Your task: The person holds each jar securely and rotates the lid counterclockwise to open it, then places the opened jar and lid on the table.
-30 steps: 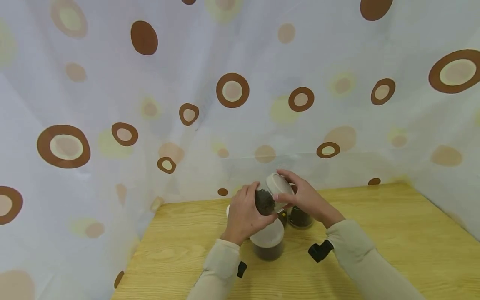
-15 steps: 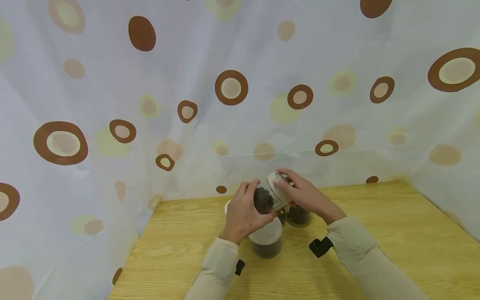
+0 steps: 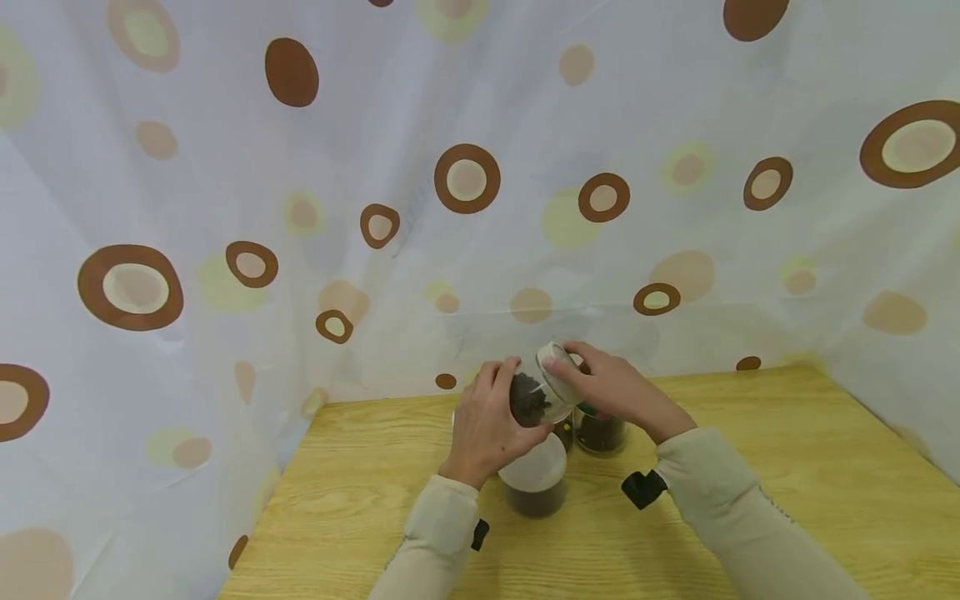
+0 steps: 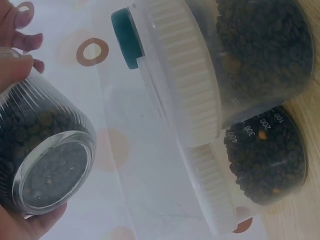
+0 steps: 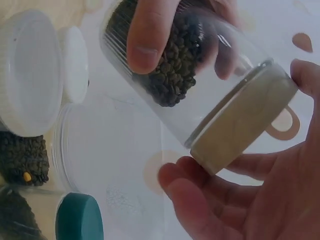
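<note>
A clear ribbed jar (image 3: pixel 529 400), partly filled with dark seed-like pieces, is tilted above the table in the head view. My left hand (image 3: pixel 489 425) grips its body near the base, thumb on one side and fingers on the other. On the jar's mouth sits a pale round lid (image 5: pixel 245 117). My right hand (image 3: pixel 618 392) holds this lid by its rim, with fingers and thumb on opposite sides in the right wrist view. The dark pieces (image 5: pixel 177 65) have slid to one side of the jar. Whether the lid is tight I cannot tell.
Just below the hands a white-lidded jar (image 3: pixel 534 483) stands on the wooden table (image 3: pixel 360 500). Behind it is a glass jar (image 3: pixel 600 433) of dark contents. A teal lid (image 5: pixel 80 217) and white lids (image 5: pixel 32 72) cap nearby jars. A patterned curtain (image 3: pixel 405 333) hangs behind.
My right hand has turned on the lid, its thumb moving from the lower edge up the lid's side. The left hand and jar stay almost in place.
</note>
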A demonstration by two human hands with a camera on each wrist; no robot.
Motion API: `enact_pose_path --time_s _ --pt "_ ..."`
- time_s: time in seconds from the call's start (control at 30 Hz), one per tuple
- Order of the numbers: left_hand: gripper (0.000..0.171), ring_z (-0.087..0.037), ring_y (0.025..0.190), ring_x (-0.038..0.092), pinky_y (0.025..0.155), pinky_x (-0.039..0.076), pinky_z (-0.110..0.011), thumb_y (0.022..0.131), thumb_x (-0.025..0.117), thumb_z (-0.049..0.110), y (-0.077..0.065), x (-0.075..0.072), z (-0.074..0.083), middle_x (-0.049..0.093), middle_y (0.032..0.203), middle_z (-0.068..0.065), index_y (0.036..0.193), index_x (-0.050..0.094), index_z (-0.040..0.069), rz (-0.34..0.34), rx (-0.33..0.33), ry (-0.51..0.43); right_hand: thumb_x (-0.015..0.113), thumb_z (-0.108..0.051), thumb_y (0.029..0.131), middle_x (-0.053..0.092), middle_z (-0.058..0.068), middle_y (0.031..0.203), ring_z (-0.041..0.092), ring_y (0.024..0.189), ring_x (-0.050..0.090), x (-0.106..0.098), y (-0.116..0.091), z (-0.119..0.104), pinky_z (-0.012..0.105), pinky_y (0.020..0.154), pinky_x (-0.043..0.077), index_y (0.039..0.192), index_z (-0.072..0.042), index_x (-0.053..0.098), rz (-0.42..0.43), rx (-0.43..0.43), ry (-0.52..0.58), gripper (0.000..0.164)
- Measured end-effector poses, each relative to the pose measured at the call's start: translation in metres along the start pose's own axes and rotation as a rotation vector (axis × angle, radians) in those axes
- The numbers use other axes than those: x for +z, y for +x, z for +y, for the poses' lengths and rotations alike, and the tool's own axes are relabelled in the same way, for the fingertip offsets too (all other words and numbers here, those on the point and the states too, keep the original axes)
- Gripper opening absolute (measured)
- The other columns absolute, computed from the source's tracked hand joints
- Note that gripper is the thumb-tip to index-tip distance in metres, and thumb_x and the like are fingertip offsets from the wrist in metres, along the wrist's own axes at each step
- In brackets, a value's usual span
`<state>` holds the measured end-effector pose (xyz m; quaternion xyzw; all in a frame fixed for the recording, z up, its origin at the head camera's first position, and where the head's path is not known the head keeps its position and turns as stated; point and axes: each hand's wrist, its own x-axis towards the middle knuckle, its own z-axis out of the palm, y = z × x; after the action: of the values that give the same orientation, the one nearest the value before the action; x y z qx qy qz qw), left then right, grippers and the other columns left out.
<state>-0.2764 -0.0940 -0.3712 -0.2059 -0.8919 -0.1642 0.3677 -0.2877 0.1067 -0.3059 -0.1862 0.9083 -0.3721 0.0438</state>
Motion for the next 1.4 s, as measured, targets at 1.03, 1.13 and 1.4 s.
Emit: enact_pose_path --time_s 1.03,1.13,1.4 --pt "0.085 -0.022 0.105 0.068 0.09 0.056 -0.038 0.065 0.087 0.05 -0.0004 -0.0007 -0.0045 0.068 0.122 -0.004 0.134 0.056 0.01 0.032 0.046 0.012 0.049 -0.064 0.095 0.057 0.025 0.138 0.034 0.112 0.065 0.009 0.0062 -0.0002 0.045 0.086 0.056 0.152 -0.006 0.038 0.108 -0.002 -0.052 0.082" --pt "0.085 -0.022 0.104 0.068 0.089 0.056 -0.038 0.065 0.086 0.051 -0.0006 -0.0013 -0.0042 0.069 0.121 -0.004 0.133 0.056 0.011 0.029 0.048 0.024 0.049 -0.062 0.096 0.058 0.025 0.137 0.034 0.113 0.064 0.0097 0.006 0.0001 0.046 0.087 0.056 0.152 -0.005 0.038 0.108 -0.004 -0.045 0.081" --pt "0.086 -0.021 0.104 0.068 0.089 0.057 -0.037 0.066 0.087 0.05 -0.0009 -0.0046 -0.0039 0.069 0.121 -0.003 0.135 0.055 0.011 -0.017 0.007 -0.042 0.055 -0.055 0.096 0.058 0.023 0.135 0.035 0.11 0.063 0.009 0.0032 -0.0009 0.047 0.086 0.055 0.152 -0.006 0.039 0.112 -0.094 -0.037 0.076"
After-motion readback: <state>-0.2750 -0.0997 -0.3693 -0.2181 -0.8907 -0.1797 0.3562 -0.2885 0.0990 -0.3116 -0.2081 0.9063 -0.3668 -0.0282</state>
